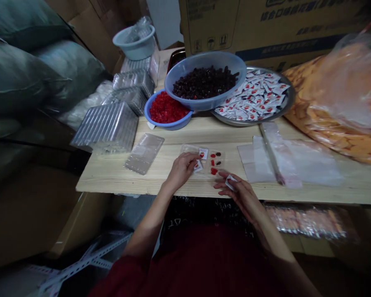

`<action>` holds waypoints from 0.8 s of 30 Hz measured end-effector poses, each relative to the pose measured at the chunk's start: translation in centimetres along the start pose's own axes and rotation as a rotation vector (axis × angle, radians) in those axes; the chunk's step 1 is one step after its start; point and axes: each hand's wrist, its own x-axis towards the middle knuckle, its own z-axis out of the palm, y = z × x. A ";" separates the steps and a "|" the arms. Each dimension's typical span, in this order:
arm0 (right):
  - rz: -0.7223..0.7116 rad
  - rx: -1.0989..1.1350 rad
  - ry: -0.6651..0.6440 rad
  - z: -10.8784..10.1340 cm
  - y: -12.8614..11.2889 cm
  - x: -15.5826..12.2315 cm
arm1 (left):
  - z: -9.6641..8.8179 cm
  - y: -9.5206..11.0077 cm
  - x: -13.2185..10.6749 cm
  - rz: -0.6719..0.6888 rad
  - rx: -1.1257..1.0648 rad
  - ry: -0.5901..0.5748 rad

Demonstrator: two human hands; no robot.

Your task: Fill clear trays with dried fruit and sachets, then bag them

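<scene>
A clear plastic blister tray lies near the table's front edge. Its right half holds several red pieces and dark dried-fruit-like pieces. In its left half lies a white sachet with a red print. My left hand reaches over that half, fingers closed at a second sachet. Just right of the tray, my right hand holds another white sachet between thumb and fingers, palm turned partly up.
Behind stand a blue bowl of red pieces, a larger bowl of dark pieces and a metal basin of sachets. Stacked clear trays and a single tray are left. Plastic bags lie right, by an orange-patterned bag.
</scene>
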 end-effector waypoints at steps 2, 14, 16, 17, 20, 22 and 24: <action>-0.006 -0.022 0.003 -0.2 -0.3 -0.1 | 0.0 -0.1 1.0 0.092 0.101 -0.101; -0.398 -0.443 0.165 -3.4 -6.8 3.8 | 0.5 0.2 -1.0 0.014 -0.015 0.233; -0.627 -0.558 0.227 -3.4 -11.3 7.2 | 0.4 -0.3 -1.8 -0.031 -0.035 0.280; -0.723 -0.600 0.245 -3.3 -13.8 8.9 | 0.4 -0.6 -2.1 -0.044 -0.035 0.292; -0.832 -0.746 0.359 -3.2 -20.2 13.2 | 0.3 -1.3 -2.6 -0.048 -0.006 0.358; -0.860 -0.879 0.374 -4.2 -23.1 14.3 | 0.0 -1.7 -3.3 -0.033 0.048 0.437; -0.954 -0.943 0.429 -6.6 -25.3 13.6 | -0.5 -2.3 -4.6 -0.028 0.125 0.573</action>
